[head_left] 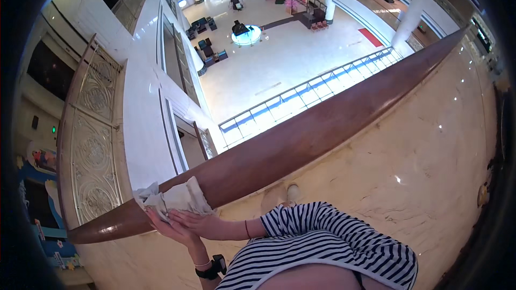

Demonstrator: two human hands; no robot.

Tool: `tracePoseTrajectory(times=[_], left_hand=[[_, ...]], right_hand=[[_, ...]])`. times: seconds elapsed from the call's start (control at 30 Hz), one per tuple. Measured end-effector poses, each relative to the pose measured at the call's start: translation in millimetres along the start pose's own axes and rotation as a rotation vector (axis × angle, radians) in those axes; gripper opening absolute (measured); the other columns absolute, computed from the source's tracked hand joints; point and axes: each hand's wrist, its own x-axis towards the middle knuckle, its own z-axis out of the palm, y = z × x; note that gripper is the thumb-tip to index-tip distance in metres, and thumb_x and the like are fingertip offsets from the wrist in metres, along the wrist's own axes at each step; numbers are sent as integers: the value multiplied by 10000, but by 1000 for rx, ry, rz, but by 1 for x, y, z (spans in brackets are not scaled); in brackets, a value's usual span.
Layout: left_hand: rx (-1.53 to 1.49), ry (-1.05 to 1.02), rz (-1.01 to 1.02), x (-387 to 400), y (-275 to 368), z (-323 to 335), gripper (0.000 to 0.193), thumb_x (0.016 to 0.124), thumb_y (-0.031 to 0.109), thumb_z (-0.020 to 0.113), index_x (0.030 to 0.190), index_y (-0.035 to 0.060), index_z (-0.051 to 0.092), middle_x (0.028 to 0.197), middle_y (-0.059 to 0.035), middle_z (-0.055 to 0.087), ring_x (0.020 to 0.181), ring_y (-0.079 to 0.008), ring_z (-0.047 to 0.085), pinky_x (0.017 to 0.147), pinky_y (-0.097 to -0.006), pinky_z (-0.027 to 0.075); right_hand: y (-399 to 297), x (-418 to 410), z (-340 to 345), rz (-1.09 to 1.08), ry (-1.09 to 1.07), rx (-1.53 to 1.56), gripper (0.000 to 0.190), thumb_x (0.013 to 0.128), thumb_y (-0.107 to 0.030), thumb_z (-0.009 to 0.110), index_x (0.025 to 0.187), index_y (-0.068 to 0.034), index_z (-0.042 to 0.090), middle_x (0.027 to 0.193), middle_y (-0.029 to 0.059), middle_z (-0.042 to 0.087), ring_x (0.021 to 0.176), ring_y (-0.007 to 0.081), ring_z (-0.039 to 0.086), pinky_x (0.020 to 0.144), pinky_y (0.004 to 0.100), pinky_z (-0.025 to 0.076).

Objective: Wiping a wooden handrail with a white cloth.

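A crumpled white cloth [179, 199] lies draped over a broad brown wooden handrail [282, 145], toward the rail's left end. My left hand [169, 229], with a black watch on its wrist, holds the cloth's near left side against the rail. Close beside it, my right hand [203, 224] presses on the cloth's near edge with its fingers extended. A thin red cord circles the right wrist. The two hands touch or overlap, and the cloth hides part of the fingertips.
Beyond the handrail is a deep drop to a lobby floor [274, 68] with a black piano [240, 28] on a lit round platform. An ornate metal balustrade [94, 145] stands at left. Polished beige marble floor [403, 181] runs along my side.
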Motion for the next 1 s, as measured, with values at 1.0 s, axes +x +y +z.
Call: tracePoseTrajectory(times=[1.0], left_hand=[[-5, 155, -67, -90, 124, 124, 801, 1002, 576, 291, 1482, -64, 324, 1565, -269, 276, 1476, -434, 191, 1191, -539, 122]], right_hand=[[64, -128, -176, -406, 20, -485, 447, 884, -162, 532, 1300, 1, 545, 1536, 127, 396, 1465, 238, 311, 1198, 364, 255]])
